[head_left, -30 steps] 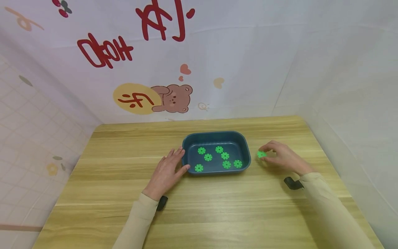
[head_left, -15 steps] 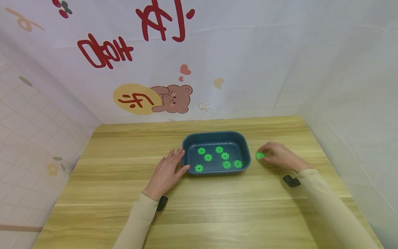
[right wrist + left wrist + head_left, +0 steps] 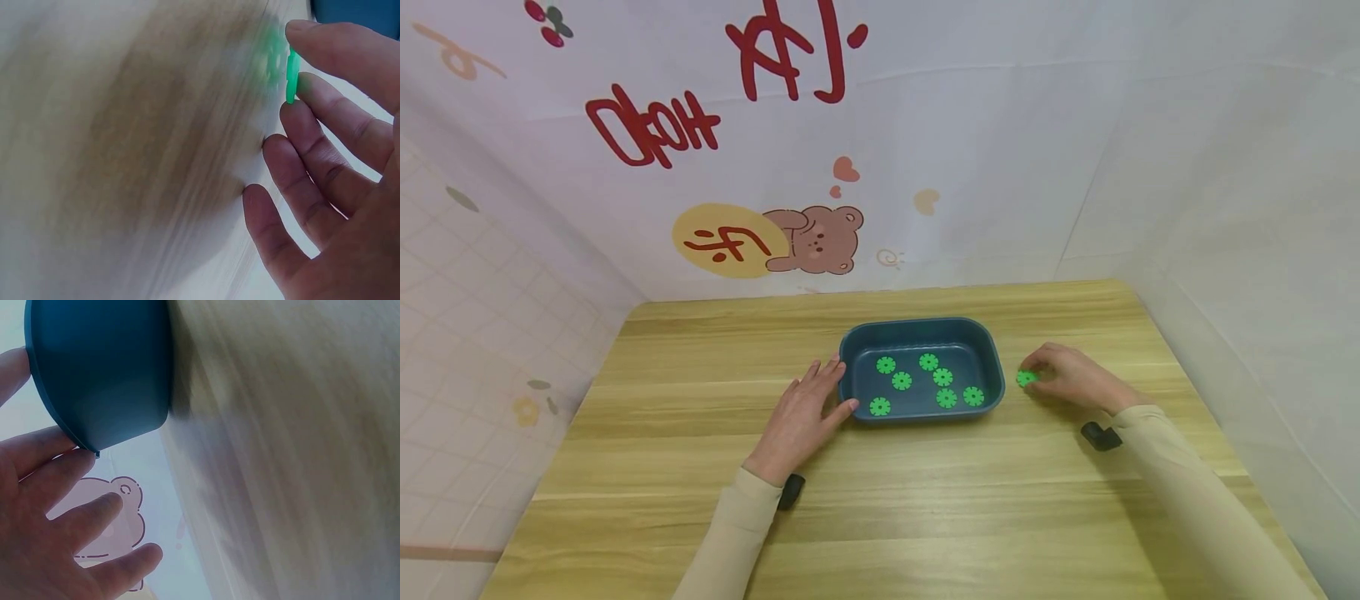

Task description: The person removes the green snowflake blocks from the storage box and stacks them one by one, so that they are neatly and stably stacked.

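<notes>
Tray [image 3: 917,335], dark blue, oblong with rounded corners, standing on wood-grain worktop [image 3: 895,517], nearer the far edge than the near one and slightly right of the middle. Inside, flat on the tray's floor, seven notched green discs [image 3: 901,381]: one in the near left corner, two further back in the left half, two along the near edge toward the right corner, two more behind these toward the far edge. At the tray's left edge, left hand [image 3: 802,417] with its back uppermost, fingers spread, thumb by the near left corner, fingertips touching the rim. Just beyond the tray's right edge, right hand [image 3: 1075,377] pinching another green disc [image 3: 1025,378] between thumb and index finger, close to the worktop; contact with the surface impossible to tell. By each wrist, small black device [image 3: 792,492]; on both arms, beige sleeves [image 3: 726,533], reaching in from the near side. Behind the worktop's far edge, white sheet [image 3: 1000,167] with printed brown bear [image 3: 831,242] and pink hearts [image 3: 846,170].
</notes>
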A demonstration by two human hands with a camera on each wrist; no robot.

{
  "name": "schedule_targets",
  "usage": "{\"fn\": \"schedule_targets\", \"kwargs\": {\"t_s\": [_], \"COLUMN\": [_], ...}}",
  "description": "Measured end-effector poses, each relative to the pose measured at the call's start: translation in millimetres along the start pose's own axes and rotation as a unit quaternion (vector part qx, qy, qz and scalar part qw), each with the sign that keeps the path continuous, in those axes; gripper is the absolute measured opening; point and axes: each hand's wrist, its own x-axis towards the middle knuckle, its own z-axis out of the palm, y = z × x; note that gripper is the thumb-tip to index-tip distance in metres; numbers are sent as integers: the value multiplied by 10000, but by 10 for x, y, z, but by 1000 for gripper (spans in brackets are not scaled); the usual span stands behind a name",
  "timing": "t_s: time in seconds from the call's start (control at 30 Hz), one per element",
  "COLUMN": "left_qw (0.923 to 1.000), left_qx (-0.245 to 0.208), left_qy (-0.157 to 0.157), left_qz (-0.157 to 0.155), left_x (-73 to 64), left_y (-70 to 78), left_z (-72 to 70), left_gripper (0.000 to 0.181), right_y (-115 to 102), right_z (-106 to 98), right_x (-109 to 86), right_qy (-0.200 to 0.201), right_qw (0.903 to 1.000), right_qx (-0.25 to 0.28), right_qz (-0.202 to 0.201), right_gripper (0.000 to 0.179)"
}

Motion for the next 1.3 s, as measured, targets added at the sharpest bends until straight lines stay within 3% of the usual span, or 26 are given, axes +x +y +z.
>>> {"fn": "schedule_targets", "kwargs": {"t_s": [0.6, 0.77, 0.9, 1.3], "left_qw": [10000, 10000, 10000, 10000], "left_qx": [-40, -2, -2, -35], "left_qy": [54, 49, 17, -21], "left_qz": [-13, 3, 21, -25], "left_x": [1, 3, 3, 11], "left_y": [-20, -24, -24, -34], "left_z": [29, 34, 28, 34], "left_gripper": [65, 66, 68, 67], "right_y": [15, -23, -92, -520], "right_z": [25, -14, -70, -173], "right_x": [5, -53, -115, -164], "right_qy": [22, 16, 259, 1363], "right_qw": [9996, 9999, 9991, 9893], "right_qx": [-168, 163, 322, 43], "right_qz": [-242, -53, 100, -522], "right_gripper": [32, 34, 32, 14]}}
